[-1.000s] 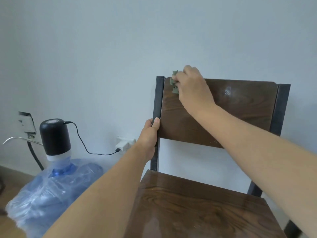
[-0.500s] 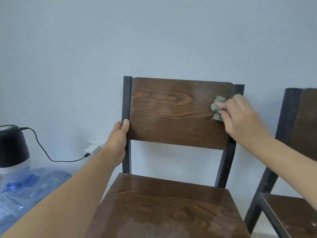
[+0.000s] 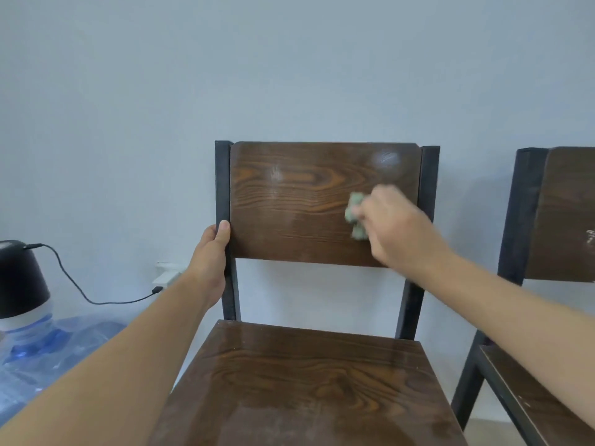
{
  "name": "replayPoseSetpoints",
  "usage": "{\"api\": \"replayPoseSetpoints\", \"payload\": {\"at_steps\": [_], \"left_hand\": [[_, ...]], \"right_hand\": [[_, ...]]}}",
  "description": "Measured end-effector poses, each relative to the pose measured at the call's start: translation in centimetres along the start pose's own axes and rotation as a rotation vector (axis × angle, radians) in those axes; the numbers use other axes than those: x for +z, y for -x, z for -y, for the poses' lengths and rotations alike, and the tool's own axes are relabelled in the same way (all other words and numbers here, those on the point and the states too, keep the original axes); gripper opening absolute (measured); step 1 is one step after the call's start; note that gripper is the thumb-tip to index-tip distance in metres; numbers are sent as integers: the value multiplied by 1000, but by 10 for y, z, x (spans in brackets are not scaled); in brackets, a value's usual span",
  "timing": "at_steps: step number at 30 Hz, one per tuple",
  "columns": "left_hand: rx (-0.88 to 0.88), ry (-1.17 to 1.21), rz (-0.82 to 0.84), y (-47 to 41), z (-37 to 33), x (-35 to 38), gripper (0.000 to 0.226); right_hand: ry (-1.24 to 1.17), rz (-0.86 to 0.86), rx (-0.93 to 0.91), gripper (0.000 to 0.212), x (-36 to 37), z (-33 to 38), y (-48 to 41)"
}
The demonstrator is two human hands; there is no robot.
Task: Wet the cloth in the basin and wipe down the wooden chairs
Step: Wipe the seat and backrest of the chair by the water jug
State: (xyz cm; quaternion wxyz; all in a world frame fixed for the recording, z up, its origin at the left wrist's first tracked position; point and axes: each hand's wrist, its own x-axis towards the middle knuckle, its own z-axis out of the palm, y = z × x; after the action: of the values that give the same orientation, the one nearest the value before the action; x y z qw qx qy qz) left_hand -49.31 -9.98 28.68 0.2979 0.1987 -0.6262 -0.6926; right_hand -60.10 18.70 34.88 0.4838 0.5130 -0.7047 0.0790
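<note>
**Item 1, chair** (image 3: 429,169): wooden backrest (image 3: 299,201) and seat (image 3: 306,381) on a dark frame, facing us against the wall (image 3: 289,59). We see pale wet smears near the backrest's top edge and a sheen on the seat.

**Item 2, cloth** (image 3: 355,217): small green wad, pressed on the backrest right of centre, nearer the bottom edge than the top.

**Item 3, right hand** (image 3: 396,226): blurred, with the fingers bunched round the cloth and gripping it.

**Item 4, left hand** (image 3: 211,262): wrapped round the left post (image 3: 222,188) at the backrest's lower left corner, thumb on the front, steadying the chair.

**Item 5, second chair** (image 3: 566,214): just beside the first, to the right, with white marks on its backrest.

**Step in hand, by our judgement:** wiping the first backrest. The next move calls for strokes across the lower strip to the left edge with the post held firm, then the second chair.

**Change:** half a second back the cloth sat at the backrest's right edge. It now lies further in and lower. The left hand's hold is unchanged.
</note>
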Motion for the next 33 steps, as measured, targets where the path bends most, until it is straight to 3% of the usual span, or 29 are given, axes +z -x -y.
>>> {"api": "replayPoseSetpoints", "payload": {"at_steps": [3,7,9,14,18,22,26,29,33], "left_hand": [[2,7,3,-1,-2,-2,43],[8,-38,6,4,-11,0,45],[2,-53,7,8,-10,0,45],[-1,-64,7,11,-7,-1,44],[-14,-62,-8,10,-4,-2,44],[-30,-76,22,12,-7,-4,49],[-113,-177,80,15,-23,-17,55],[-137,-275,107,25,-35,-37,42],[-206,-481,-23,60,-20,-77,34]], "right_hand": [[-35,-107,263,20,12,25,-41],[-40,123,-58,35,37,80,-23],[-67,240,-84,37,36,86,0],[-273,397,52,22,22,87,59],[-323,622,368,14,44,101,89],[-419,612,616,16,67,127,68],[-461,552,690,19,78,166,46],[-468,518,717,21,84,180,36],[-440,500,737,21,88,188,35]]}}
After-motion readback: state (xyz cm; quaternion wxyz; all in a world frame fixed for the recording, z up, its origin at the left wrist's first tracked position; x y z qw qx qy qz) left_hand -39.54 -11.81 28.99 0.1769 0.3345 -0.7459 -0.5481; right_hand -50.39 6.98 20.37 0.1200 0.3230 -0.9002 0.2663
